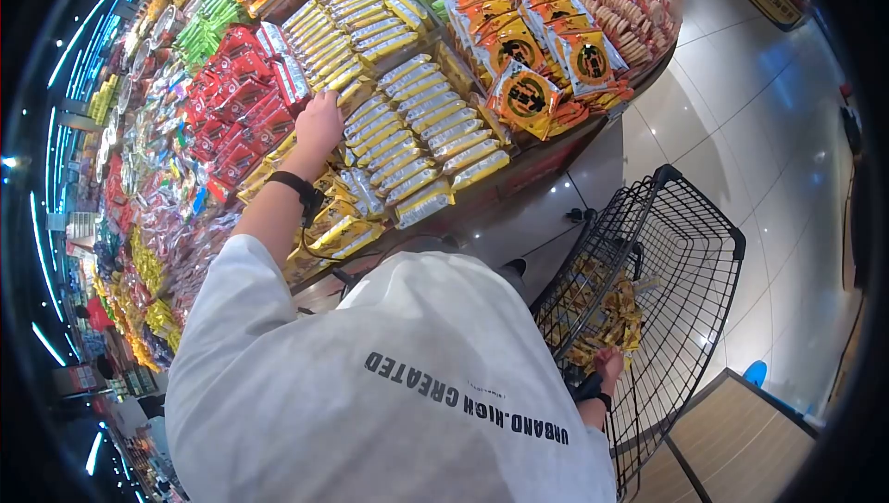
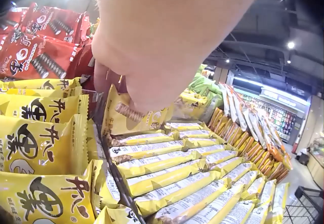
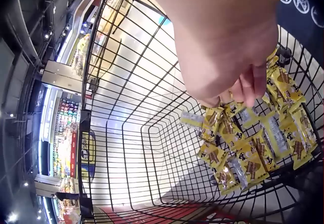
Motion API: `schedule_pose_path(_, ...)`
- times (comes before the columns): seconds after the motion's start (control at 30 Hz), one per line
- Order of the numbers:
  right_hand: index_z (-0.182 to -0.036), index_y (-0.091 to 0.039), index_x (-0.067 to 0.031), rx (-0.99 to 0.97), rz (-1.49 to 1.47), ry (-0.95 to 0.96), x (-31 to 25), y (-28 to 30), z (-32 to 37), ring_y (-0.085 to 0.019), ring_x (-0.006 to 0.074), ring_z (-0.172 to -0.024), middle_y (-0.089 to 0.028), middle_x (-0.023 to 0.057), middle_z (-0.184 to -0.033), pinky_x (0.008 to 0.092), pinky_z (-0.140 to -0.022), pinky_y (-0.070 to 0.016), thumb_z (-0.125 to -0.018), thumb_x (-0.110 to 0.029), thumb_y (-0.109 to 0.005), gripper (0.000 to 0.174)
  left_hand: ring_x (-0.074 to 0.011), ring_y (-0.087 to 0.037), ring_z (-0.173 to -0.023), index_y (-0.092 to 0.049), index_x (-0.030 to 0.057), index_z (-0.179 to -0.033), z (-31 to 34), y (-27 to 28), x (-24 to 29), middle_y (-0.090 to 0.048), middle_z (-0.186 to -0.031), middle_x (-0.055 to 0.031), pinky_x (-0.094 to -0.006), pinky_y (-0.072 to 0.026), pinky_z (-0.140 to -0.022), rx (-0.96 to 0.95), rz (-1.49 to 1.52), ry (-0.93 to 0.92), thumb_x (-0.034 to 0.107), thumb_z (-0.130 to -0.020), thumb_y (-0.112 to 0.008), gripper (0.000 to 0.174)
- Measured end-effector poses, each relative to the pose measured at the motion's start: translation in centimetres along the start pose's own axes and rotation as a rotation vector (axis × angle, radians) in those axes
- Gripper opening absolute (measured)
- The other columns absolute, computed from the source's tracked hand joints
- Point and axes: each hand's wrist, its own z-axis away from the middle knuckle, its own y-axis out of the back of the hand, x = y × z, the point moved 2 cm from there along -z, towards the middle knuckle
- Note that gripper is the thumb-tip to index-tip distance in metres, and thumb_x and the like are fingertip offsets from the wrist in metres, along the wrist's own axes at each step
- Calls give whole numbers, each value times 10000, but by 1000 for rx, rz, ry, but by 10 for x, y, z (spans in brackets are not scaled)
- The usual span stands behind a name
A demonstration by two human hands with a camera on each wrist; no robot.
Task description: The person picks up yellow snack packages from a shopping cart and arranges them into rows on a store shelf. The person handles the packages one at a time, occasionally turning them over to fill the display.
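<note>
My left hand (image 1: 319,123) reaches over the snack display. In the left wrist view, its thumb and fingers pinch the top edge of a yellow snack packet (image 2: 132,116) with a brown roll pictured on it, standing upright at the end of a row of similar packets (image 2: 167,176). Inside the shopping cart (image 1: 690,225), my right hand (image 3: 230,57) hangs palm down with loosely bent fingers. Its fingertips are right at a heap of small yellow packets (image 3: 248,155), some lying with their silvery backs up. No packet shows between those fingers.
Red snack packets (image 1: 236,100) lie left of the yellow rows. Orange packets (image 1: 528,100) fill the display's right corner, with stacked wrapped snacks (image 1: 630,3) behind. The wire cart stands at my right on the tiled floor (image 1: 741,105). A dividing strip (image 2: 119,183) separates yellow rows.
</note>
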Motion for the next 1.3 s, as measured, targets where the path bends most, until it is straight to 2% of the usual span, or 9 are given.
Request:
schedule_pose_path(0.23,-971,-540,-75,21,88,-48,4,-10,3,-489,239,-585,-482,59,-695,362,-533,-457,-1104,-324,-377,327,-279,-653,-1017,-630,118,-1121,0,9,1,-637,-1068,-89,-417,-565,-786,102,-126,-15,166,-902,-676,229)
schedule_pose_path(0.43,-794,-459,-95,125,-67,-147,-6,-31,32,-351,213,-570,-360,34,-668,340,-514,-332,-1055,-211,-427,288,-284,-642,-1026,-632,121,-1104,2,3,-5,-618,-1062,-81,-420,-556,-800,116,-12,-24,133,-915,-650,190)
schedule_pose_path(0.5,-912,-619,-105,-92,47,-79,8,-2,-1,-619,250,-646,-617,64,-729,392,-575,-480,-1017,-303,-542,237,-272,-641,-1029,-627,132,-1097,4,3,-6,-614,-1077,-69,-428,-570,-767,89,2,7,108,-879,-643,220)
schedule_pose_path(0.73,-867,-613,-104,-164,35,-68,21,7,-24,-603,251,-610,-598,54,-713,359,-540,-462,-989,-258,-542,209,-277,-635,-1033,-638,119,-1068,5,0,-4,-624,-1073,-71,-412,-571,-814,152,98,-18,93,-901,-615,171)
schedule_pose_path(0.8,-783,-528,-128,-1,170,-68,16,-9,-11,-552,193,-528,-496,18,-635,326,-474,-424,-1009,-232,-487,252,-268,-636,-1031,-645,118,-1073,4,0,-2,-630,-1072,-67,-395,-569,-824,104,63,-27,95,-909,-609,169)
schedule_pose_path(1.03,-714,-471,-120,14,201,-128,4,-37,24,-446,226,-529,-435,38,-600,361,-474,-356,-979,-203,-520,282,-241,-641,-1005,-667,122,-1036,6,2,-3,-635,-1050,-53,-400,-545,-776,110,17,-4,203,-882,-686,175)
schedule_pose_path(1.1,-673,-411,-125,-251,14,-234,15,-23,1,-420,225,-519,-394,29,-584,347,-466,-322,-952,-175,-552,317,-237,-639,-991,-666,125,-1035,10,2,-3,-631,-1040,-49,-398,-533,-766,162,-2,-39,221,-875,-698,190)
schedule_pose_path(1.2,-672,-421,-119,-369,-58,-197,28,-10,-19,-388,224,-507,-372,24,-592,355,-468,-307,-928,-175,-595,315,-234,-634,-965,-666,128,-1034,14,3,-1,-621,-1023,-43,-398,-516,-762,214,-20,-80,240,-867,-713,207)
schedule_pose_path(1.3,-659,-406,-121,-178,19,-216,35,-5,-28,-369,219,-510,-360,63,-589,391,-494,-328,-930,-258,-607,364,-241,-632,-974,-670,129,-1045,17,2,0,-620,-1025,-42,-403,-513,-777,193,-16,-82,245,-857,-723,227)
